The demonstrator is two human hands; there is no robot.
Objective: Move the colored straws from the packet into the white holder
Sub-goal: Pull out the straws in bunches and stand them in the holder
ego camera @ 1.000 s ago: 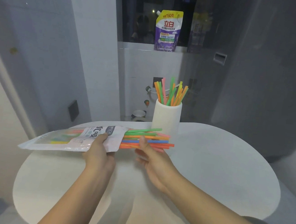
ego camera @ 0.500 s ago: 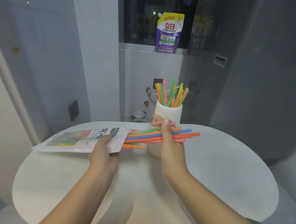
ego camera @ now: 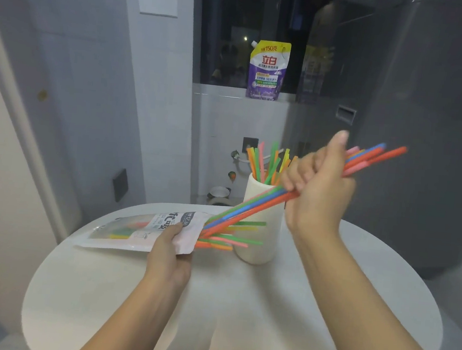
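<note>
Straws (ego camera: pixel 252 209), a mixed handful of orange, blue and green ones, are mostly out of the packet (ego camera: pixel 145 230) now. Half a second ago that bunch lay nearly level just past the packet mouth; now it's tilted up steeply, far ends pointing up and to the right, and only the low ends sit at the opening. So I'd say the pull-out is about done and the next bit is swinging them over the white holder (ego camera: pixel 260 234), which stands on the tabletop (ego camera: pixel 354 285) right behind the bunch and already has a batch of straws standing in it. A few loose straws poke out of the packet mouth, lying flat, so there's more to move after this.

Right hand (ego camera: pixel 318 191) is raised in front of the holder, fingers curled around the middle of the bunch, thumb sticking up. It has lifted a fair way since the earlier frames. Left hand (ego camera: pixel 169 256) grips the packet near its open end, holding it just above the tabletop, roughly where it was before.
</note>
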